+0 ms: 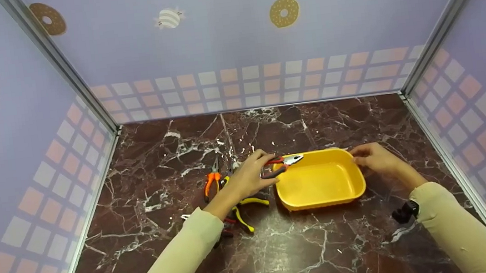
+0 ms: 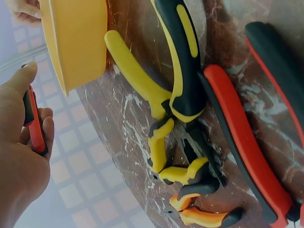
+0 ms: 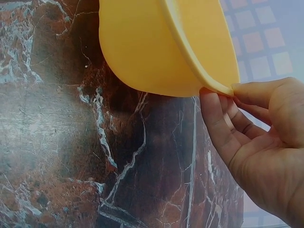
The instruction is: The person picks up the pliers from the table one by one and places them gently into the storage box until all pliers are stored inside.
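Observation:
My left hand (image 1: 245, 177) grips a pair of pliers (image 1: 292, 160) by its red-and-black handles. The metal nose points right and overlaps the left rim of a yellow plastic basin (image 1: 321, 182). In the left wrist view the red-and-black handle (image 2: 36, 128) shows between thumb and fingers. At the basin's right end my right hand (image 1: 378, 157) pinches the rim, thumb and fingertips on either side of it, as the right wrist view shows at the basin's rim (image 3: 190, 59). Nothing lies inside the basin.
Left of the basin, partly under my left forearm, lie several more pliers: an orange pair (image 1: 213, 177), yellow-and-black pairs (image 2: 135, 71) and red-and-black handles (image 2: 242, 137). A small black object (image 1: 403, 212) is at my right sleeve. Patterned panels (image 1: 232, 41) enclose the dark marbled surface (image 1: 302, 258).

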`<state>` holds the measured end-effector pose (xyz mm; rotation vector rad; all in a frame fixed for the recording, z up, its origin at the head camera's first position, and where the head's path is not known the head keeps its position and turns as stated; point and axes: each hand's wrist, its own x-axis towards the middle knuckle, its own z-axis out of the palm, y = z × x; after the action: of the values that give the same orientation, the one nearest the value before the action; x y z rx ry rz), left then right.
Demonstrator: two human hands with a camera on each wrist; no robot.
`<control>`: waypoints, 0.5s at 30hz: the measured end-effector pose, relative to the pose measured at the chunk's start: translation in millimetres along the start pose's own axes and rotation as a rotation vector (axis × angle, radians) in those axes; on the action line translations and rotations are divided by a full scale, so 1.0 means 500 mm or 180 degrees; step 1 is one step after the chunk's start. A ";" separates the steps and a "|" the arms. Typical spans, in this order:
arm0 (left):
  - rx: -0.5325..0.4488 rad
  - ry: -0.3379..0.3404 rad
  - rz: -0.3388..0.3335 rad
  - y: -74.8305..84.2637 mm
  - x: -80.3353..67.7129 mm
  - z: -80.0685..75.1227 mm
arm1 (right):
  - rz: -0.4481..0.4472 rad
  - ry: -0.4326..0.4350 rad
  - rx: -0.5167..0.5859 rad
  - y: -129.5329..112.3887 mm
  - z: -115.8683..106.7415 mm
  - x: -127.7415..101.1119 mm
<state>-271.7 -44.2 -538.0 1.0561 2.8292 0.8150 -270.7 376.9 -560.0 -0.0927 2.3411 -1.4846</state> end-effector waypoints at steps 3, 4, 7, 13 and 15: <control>-0.0044 0.0018 0.0055 0.005 0.004 0.006 | -0.0002 0.0002 0.0072 -0.001 0.000 0.001; -0.0063 0.0005 0.0059 0.006 0.005 0.007 | -0.0009 -0.0002 0.0094 -0.001 0.000 0.002; -0.0096 -0.0037 0.0044 0.010 0.010 0.012 | -0.0045 0.0002 0.0081 -0.001 0.001 0.003; 0.0009 -0.0084 0.0060 0.019 0.020 0.026 | -0.0055 -0.0007 0.0076 0.002 0.000 0.004; 0.0004 -0.0107 0.0067 0.021 0.022 0.032 | -0.0043 -0.0032 0.0058 0.002 -0.001 0.004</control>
<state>-270.8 -23.0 -545.1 1.0908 2.7960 0.7895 -272.4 377.4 -561.3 -0.1111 2.3231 -1.5079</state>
